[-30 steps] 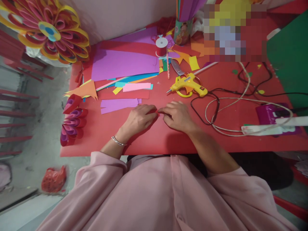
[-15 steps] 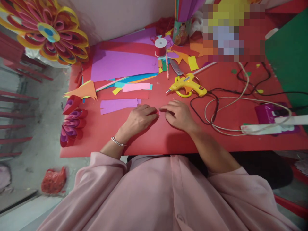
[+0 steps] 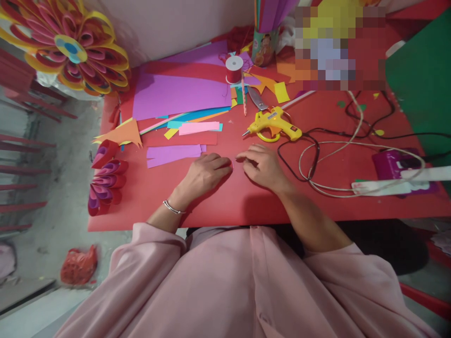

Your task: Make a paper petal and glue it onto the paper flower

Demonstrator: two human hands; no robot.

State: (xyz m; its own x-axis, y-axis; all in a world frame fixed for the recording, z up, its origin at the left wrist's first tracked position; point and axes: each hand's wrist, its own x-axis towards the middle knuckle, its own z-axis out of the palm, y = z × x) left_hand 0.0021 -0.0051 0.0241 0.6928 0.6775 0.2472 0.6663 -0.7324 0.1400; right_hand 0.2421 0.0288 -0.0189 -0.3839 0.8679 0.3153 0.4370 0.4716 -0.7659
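L hand pinching small paper pc, mostly hidden, over red surface; R hand just beside, thumb & index apart, w/ glue gun nr.

left fingers at pink sliver | right fingers just apart | yellow glue gun beyond

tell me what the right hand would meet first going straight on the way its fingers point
Probably the thin purplish edge at the fingertips of the left hand, just across a narrow gap, though depth is hard to judge.
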